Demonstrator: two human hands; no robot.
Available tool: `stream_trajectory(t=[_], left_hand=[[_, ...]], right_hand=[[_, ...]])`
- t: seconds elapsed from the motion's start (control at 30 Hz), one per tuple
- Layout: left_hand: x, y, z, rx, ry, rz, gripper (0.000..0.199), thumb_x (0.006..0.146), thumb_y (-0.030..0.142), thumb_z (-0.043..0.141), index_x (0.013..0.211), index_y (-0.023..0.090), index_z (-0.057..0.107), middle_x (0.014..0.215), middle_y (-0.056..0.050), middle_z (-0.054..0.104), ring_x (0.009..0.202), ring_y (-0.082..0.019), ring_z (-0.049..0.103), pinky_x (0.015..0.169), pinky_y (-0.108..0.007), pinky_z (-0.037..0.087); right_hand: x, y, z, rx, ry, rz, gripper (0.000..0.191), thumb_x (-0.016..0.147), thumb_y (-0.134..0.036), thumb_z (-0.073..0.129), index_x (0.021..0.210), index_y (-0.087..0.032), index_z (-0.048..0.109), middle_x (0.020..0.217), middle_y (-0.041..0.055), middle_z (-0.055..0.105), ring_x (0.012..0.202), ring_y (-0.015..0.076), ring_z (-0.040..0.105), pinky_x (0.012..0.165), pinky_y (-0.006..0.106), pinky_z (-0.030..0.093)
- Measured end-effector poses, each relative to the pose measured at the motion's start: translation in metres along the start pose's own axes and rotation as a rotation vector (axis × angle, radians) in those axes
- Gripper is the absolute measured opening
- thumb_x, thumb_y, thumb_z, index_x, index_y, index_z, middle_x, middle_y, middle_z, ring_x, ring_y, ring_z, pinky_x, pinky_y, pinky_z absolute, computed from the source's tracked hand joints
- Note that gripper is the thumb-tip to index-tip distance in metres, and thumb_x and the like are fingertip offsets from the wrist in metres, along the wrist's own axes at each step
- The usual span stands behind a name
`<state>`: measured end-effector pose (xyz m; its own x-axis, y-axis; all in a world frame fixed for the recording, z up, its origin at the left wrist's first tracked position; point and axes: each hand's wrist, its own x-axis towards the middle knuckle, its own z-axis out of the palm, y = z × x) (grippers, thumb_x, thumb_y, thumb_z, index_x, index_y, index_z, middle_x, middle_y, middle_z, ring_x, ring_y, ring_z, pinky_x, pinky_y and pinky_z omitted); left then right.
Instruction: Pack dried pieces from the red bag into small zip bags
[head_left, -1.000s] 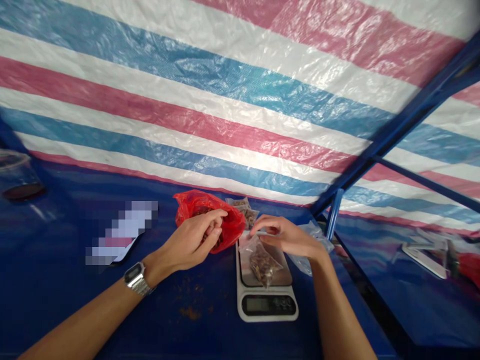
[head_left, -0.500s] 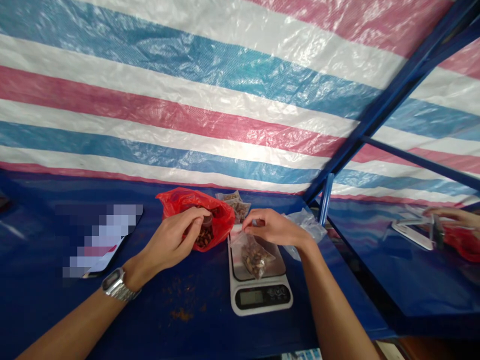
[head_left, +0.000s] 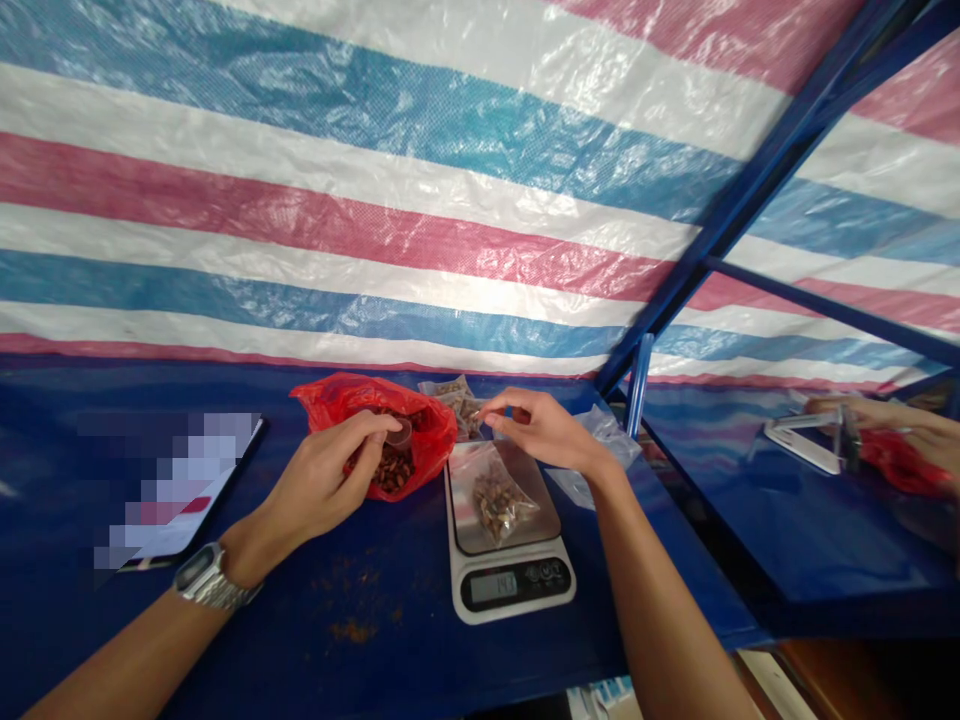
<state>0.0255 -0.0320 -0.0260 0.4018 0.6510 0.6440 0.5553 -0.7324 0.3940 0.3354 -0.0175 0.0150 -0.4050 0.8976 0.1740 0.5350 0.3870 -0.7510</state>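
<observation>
The left hand (head_left: 319,485) is closed around a small clear cup (head_left: 399,434) in a red plastic bag (head_left: 431,430) of brown kernels (head_left: 391,470). The right hand (head_left: 536,432) is pinched, no hold discernible, above a clear bag (head_left: 495,505) on a digital scale (head_left: 510,590). Spillage could be caused by the cup slipping.

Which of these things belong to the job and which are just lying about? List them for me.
Job: left hand with small clear cup; right hand; red plastic bag of brown pieces; digital kitchen scale; filled clear packet; packets behind the scale; loose clear plastic bags.

Lying about: blurred flat device; spilled brown crumbs.
</observation>
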Motion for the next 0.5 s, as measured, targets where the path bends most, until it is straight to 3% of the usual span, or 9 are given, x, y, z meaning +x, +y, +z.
stream_trajectory(t=[0.1, 0.2, 0.3, 0.5], left_hand=[[0.004, 0.003, -0.002, 0.026, -0.06, 0.038, 0.027, 0.102, 0.023, 0.051, 0.124, 0.021, 0.066, 0.12, -0.008, 0.075, 0.108, -0.022, 0.072, 0.098, -0.034, 0.056], [0.008, 0.003, -0.001, 0.115, -0.224, 0.087, 0.039, 0.1, 0.031, 0.055, 0.139, 0.027, 0.062, 0.146, -0.008, 0.064, 0.135, -0.029, 0.057, 0.118, -0.048, 0.044], [0.006, -0.005, 0.005, 0.208, -0.36, 0.028, 0.046, 0.101, 0.04, 0.055, 0.146, 0.033, 0.057, 0.159, -0.006, 0.052, 0.147, -0.032, 0.046, 0.123, -0.056, 0.037], [-0.005, -0.03, 0.014, 0.32, -0.347, -0.132, 0.051, 0.098, 0.041, 0.056, 0.146, 0.024, 0.057, 0.155, -0.014, 0.052, 0.146, -0.035, 0.045, 0.12, -0.058, 0.04]], right_hand=[[0.001, 0.001, 0.001, -0.006, 0.036, -0.022, 0.025, 0.1, -0.038, 0.061, 0.096, -0.019, 0.076, 0.097, 0.0046, 0.077, 0.088, 0.0189, 0.066, 0.078, 0.03, 0.046], [0.003, 0.003, 0.003, -0.037, 0.089, -0.036, 0.025, 0.1, -0.037, 0.061, 0.091, -0.019, 0.075, 0.092, 0.0032, 0.075, 0.082, 0.0174, 0.064, 0.074, 0.029, 0.044], [0.004, 0.005, 0.003, -0.069, 0.148, -0.047, 0.025, 0.101, -0.037, 0.06, 0.09, -0.019, 0.074, 0.091, 0.003, 0.075, 0.08, 0.017, 0.063, 0.072, 0.029, 0.044], [0.004, 0.003, 0.002, -0.093, 0.146, -0.032, 0.026, 0.101, -0.037, 0.059, 0.092, -0.019, 0.075, 0.094, 0.0043, 0.076, 0.083, 0.0183, 0.065, 0.076, 0.03, 0.046]])
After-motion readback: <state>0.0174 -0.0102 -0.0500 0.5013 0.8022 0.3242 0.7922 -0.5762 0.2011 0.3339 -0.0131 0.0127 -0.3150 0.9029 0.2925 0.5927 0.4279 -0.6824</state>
